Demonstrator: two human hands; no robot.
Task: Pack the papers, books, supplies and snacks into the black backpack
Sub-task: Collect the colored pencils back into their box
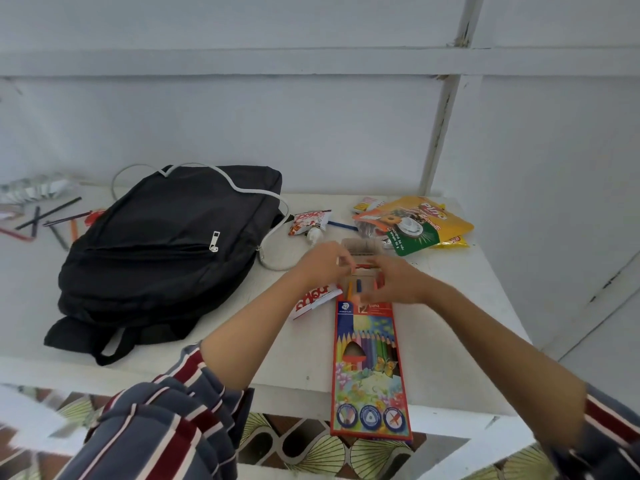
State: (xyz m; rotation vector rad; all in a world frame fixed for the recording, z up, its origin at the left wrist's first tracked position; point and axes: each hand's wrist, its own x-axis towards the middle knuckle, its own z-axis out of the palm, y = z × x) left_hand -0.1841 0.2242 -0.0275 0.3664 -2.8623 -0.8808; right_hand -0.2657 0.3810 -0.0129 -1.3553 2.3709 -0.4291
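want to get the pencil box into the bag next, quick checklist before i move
1. Flap of pencil box shut: not ok, it stands open.
2. Grip: cannot tell, left hand and right hand blur at the box mouth.
3. Box on table: not ok, near end overhangs the edge.
4. Black backpack open: not ok, visible zip looks shut.
5. Loose pencils gathered: not ok, several lie far left.
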